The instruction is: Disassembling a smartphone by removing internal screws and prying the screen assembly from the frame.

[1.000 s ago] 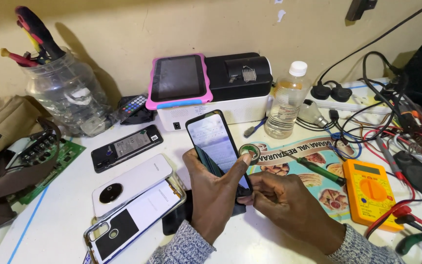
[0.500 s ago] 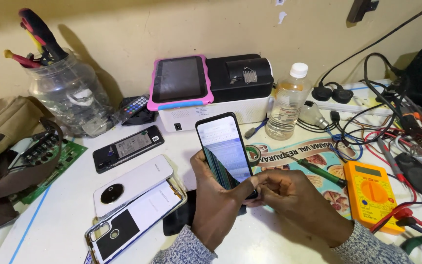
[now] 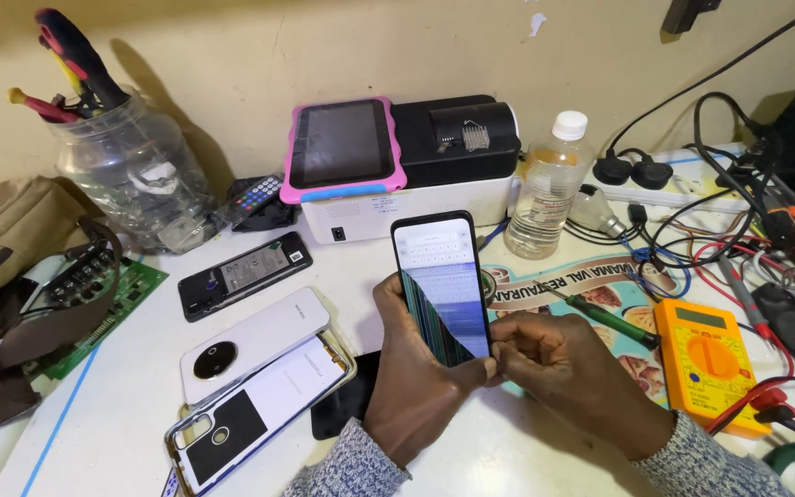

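- Smartphone [image 3: 442, 285] held upright above the white bench [image 3: 121, 433], lit screen toward the camera, coloured streaks and a dark wedge across its lower half.
- Left hand [image 3: 411, 368] wrapped round the phone's lower left edge, fingers closed on it from behind, thumb along the side.
- Right hand [image 3: 563, 373] pinching the bottom right corner, thumb and fingertips pressed together on the glass edge.
- Already damaged display: likely to crack further or go fully dark under hard corner pressure or any twist between the two grips.
- Held only by the lower part, top end free: could tip out and drop onto the bare phone frame [image 3: 259, 410] or the white back cover [image 3: 255, 331] just below, if either grip loosens.
- Possibly sharp glass at the streaked area: risk of a cut to a fingertip sliding along that edge; cannot tell from here whether the glass is actually broken.
- Plastic bottle [image 3: 549, 189] of clear liquid near behind the phone: a backward swing could knock it over toward the power strip [image 3: 655, 189] and tangled leads [image 3: 738, 221].
- Green-handled screwdriver [image 3: 614, 317] and yellow multimeter [image 3: 706, 364] just beside the right forearm: liable to be swept off by an elbow shift.
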